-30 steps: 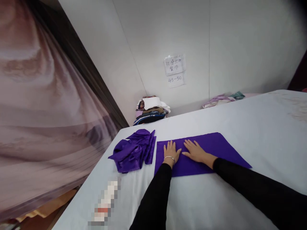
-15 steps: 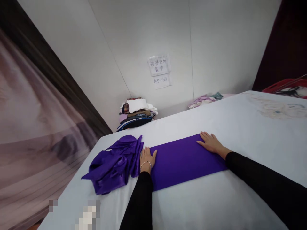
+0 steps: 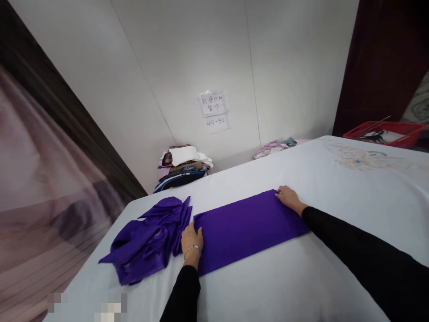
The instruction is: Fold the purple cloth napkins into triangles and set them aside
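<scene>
A purple cloth napkin point(image 3: 248, 228) lies folded into a long, smooth rectangle on the white-covered table. My left hand point(image 3: 192, 243), with a bracelet at the wrist, is at the napkin's left edge; its fingers are bent over the edge near the far corner, the thumb toward the cloth. At the far right corner, my right hand point(image 3: 288, 197) has its fingers curled in on the cloth. Just left of my left hand sits a crumpled heap of shiny purple cloth point(image 3: 147, 243).
The white tablecloth point(image 3: 268, 286) carries a faded pattern at the far right. Behind the table, a pile of folded clothes point(image 3: 182, 167) rests against the wall below a handwritten sign point(image 3: 214, 109). Pinkish cloths point(image 3: 271, 148) and a red basket point(image 3: 405, 136) are farther right. A curtain point(image 3: 50, 188) hangs at left.
Both hands lay flat with fingers spread on the napkin; now their fingers are bent at its edges. My left hand has slid nearer along the left edge. The view has turned slightly right.
</scene>
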The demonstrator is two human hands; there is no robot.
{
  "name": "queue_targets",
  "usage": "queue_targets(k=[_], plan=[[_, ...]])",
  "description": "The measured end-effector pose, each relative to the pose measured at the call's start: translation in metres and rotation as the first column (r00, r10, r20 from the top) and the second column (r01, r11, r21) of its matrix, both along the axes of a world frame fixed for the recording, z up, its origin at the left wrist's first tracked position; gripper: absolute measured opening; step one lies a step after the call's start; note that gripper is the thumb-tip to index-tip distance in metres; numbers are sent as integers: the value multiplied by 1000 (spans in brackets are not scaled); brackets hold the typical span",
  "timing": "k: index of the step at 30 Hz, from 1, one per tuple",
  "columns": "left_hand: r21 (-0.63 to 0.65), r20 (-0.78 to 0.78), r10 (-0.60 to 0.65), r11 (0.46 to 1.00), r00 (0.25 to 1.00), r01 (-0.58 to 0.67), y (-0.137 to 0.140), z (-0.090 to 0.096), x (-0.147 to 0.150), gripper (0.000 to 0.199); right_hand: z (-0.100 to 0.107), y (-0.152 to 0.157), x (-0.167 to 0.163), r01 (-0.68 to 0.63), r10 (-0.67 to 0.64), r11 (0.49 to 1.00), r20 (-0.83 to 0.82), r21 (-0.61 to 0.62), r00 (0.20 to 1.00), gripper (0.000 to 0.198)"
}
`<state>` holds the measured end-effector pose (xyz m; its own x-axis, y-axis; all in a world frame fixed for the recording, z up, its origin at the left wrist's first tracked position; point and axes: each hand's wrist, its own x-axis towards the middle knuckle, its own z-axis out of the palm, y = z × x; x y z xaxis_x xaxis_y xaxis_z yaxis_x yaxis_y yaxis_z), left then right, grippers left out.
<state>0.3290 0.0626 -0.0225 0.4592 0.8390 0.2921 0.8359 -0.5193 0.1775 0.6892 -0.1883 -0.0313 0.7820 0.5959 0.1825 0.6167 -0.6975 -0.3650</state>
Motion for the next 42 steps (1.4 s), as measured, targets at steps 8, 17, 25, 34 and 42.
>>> queue_targets(k=[8,17,25,34,42], plan=[[-50,-33,98,994,995,-99,13,6,7,32,-9,11,-5,73,-77,992,36,100,996,11],[-78,-29,94,992,995,-96,18,8,14,24,-12,5,-11,48,-70,984,126,173,990,14],[-52,-8,65,997,998,-65,12,8,15,28,-8,4,-14,47,-72,981,123,189,990,13],[-33,-85,-20,999,996,17,1,5,19,34,10,-1,-23,21,-43,979,101,203,994,16],[-24,-105,-2,1000,994,0,2,3,20,36,13,2,-23,34,-28,975,-28,219,999,17]])
